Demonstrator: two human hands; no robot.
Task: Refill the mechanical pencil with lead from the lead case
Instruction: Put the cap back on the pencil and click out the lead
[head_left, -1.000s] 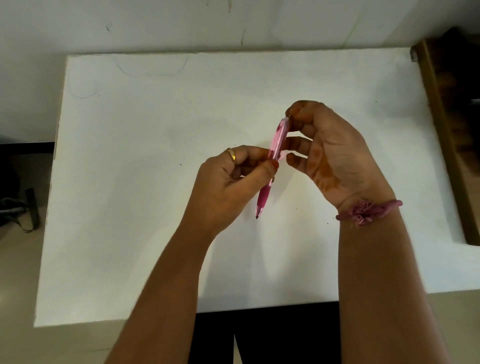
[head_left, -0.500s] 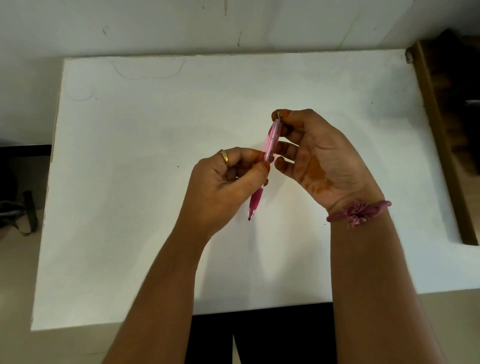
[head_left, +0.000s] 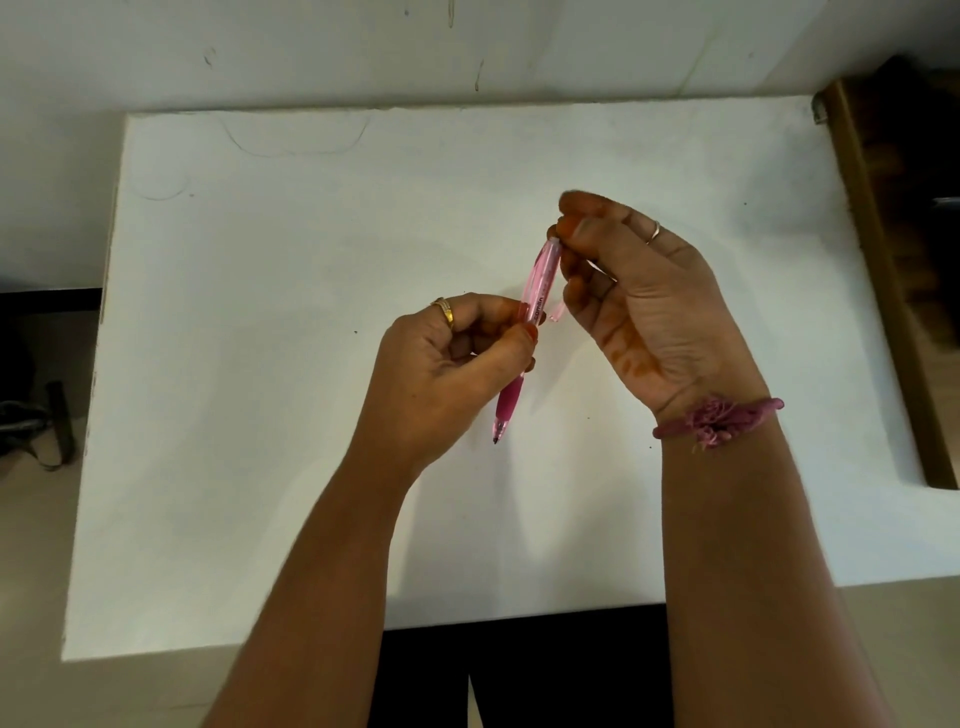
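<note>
A translucent pink mechanical pencil (head_left: 537, 291) with a darker pink grip stands almost upright over the white table (head_left: 260, 364), tip pointing down. My left hand (head_left: 452, 369) pinches its barrel at mid-length between thumb and fingers. My right hand (head_left: 639, 306) has thumb and forefinger closed on the pencil's top end. A small pale pink piece (head_left: 557, 313) shows just under my right fingers; I cannot tell whether it is the pencil's clip or a loose part. No lead case is in view, and no lead is visible.
A brown wooden frame (head_left: 878, 291) runs along the table's right edge. A white wall stands behind the table. On the floor to the left lies a dark strap or cable (head_left: 36, 421). The table's near edge is below my forearms.
My right hand has turned a little, so a ring on it now shows, while its fingertips stay at the pencil's top. The left hand and pencil have barely shifted.
</note>
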